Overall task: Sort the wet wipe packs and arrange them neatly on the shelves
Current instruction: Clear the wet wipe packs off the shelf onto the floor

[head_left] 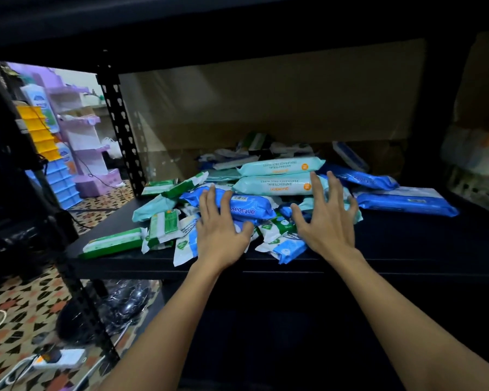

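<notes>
A jumbled heap of wet wipe packs lies on a black shelf (393, 249). A blue antabax pack (249, 207) sits at the heap's front, two mint-green packs (277, 186) are stacked behind it, and more blue packs (407, 203) lie to the right. Green-and-white packs (113, 242) are spread at the left, small white-and-blue ones (287, 248) at the front edge. My left hand (219, 232) rests with spread fingers on the blue antabax pack. My right hand (326, 218) hovers over the heap with fingers spread, fingertips by the mint-green packs.
A brown cardboard sheet (266, 108) backs the shelf. A perforated black upright (122, 131) stands at the left. Beyond it are purple display stands (79, 122) and yellow and blue bins (48, 156). A power strip (60, 358) and cables lie on the patterned floor.
</notes>
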